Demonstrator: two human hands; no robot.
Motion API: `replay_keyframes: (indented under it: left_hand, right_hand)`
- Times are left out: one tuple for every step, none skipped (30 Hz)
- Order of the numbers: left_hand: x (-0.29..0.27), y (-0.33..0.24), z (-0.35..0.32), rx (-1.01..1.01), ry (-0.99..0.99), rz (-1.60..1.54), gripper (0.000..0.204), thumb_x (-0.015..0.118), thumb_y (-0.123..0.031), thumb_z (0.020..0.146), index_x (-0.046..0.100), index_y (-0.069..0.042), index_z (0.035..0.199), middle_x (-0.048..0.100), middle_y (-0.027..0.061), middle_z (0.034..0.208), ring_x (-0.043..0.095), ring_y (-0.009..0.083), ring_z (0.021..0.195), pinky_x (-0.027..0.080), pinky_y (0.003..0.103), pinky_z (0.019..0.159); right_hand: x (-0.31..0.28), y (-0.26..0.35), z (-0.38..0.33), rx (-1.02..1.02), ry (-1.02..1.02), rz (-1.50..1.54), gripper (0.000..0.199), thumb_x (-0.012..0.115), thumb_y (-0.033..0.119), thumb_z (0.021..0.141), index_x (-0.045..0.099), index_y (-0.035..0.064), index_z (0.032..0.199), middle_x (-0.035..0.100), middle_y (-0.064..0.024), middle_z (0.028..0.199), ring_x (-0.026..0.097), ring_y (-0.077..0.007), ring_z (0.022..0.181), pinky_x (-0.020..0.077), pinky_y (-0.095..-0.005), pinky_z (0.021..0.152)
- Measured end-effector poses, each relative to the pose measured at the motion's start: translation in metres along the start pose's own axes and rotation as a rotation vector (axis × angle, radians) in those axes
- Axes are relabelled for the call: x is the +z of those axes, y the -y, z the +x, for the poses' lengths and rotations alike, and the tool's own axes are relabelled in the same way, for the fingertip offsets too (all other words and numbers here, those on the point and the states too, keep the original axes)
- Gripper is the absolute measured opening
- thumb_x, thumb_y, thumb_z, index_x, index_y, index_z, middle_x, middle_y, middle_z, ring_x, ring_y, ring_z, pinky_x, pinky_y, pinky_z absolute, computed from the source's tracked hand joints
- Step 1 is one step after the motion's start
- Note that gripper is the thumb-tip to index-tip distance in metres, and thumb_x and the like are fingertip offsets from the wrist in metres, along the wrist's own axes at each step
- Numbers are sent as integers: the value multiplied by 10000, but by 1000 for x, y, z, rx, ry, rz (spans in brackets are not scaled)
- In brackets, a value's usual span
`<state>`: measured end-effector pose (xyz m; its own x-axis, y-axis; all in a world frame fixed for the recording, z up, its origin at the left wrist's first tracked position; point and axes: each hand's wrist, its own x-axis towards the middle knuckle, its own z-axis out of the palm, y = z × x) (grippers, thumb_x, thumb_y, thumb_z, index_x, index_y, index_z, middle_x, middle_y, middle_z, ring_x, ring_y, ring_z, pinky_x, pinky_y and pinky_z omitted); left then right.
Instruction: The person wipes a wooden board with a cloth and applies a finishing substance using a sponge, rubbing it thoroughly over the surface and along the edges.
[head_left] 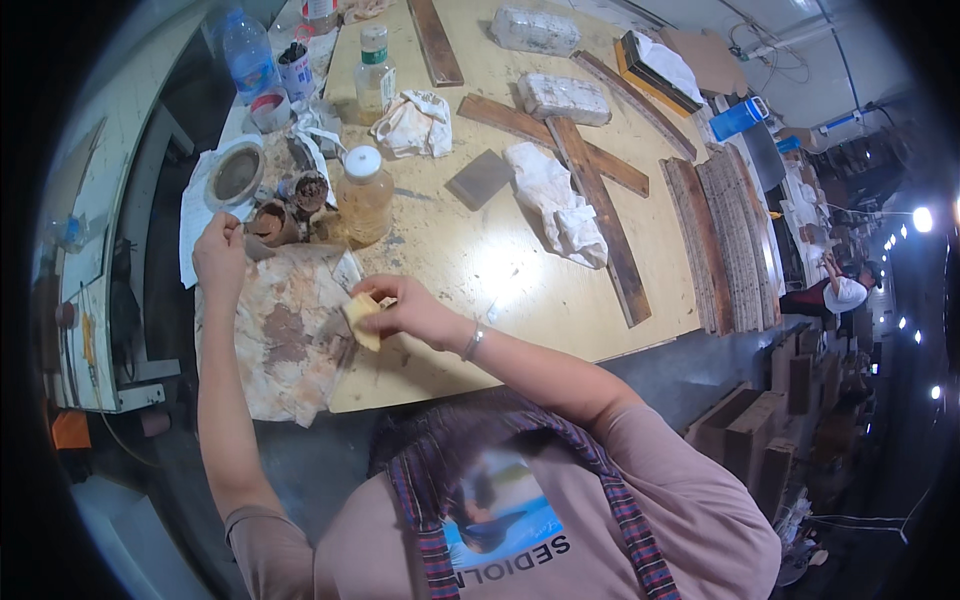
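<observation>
My right hand (pixel 408 310) is closed on a yellow sponge (pixel 361 322), held over the right edge of a cloth (pixel 300 345) with brown stains at the table's front left. The fingertips of my left hand (pixel 219 256) are pinched together at the left side of a brown-crusted cup (pixel 270 224). Whether they grip its rim or something small, I cannot make out. Beside that cup is a second dark-stained cup (pixel 308 190). Just right of the cups stands a white-lidded jar (pixel 366 200) of amber liquid. A grey round bowl (pixel 237 175) lies behind my left hand.
Wooden strips (pixel 605 220) lie crossed on the table (pixel 450 240), near a crumpled rag (pixel 556 200) and a dark square pad (pixel 479 180). Wrapped blocks (pixel 563 99) sit farther back. Stacked boards (pixel 715 240) line the right edge. A glass bottle (pixel 374 78) stands behind the jar.
</observation>
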<state>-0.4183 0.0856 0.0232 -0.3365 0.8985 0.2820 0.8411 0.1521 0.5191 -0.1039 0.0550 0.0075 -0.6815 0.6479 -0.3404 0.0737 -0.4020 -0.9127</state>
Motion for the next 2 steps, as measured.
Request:
replay_keyframes:
  left_hand:
    - [-1,2,3,9,-2,1,96,657,-92,853,617,-36,920,651,138,747,646,312,715,484,406,665]
    - [-2,3,7,-24,59,16,111,667,-107,850,618,-39,922,666,148,774,667,316,764,487,409,676]
  right_hand:
    - [1,5,9,44,12,164,515,764,267,793,579,111,1247,648,-133,1103,669,-314,897,564,-452,804]
    - [3,9,20,87,26,329,523,773,303,801,580,148,1262,633,-147,1165,667,-336,930,558,-454,848]
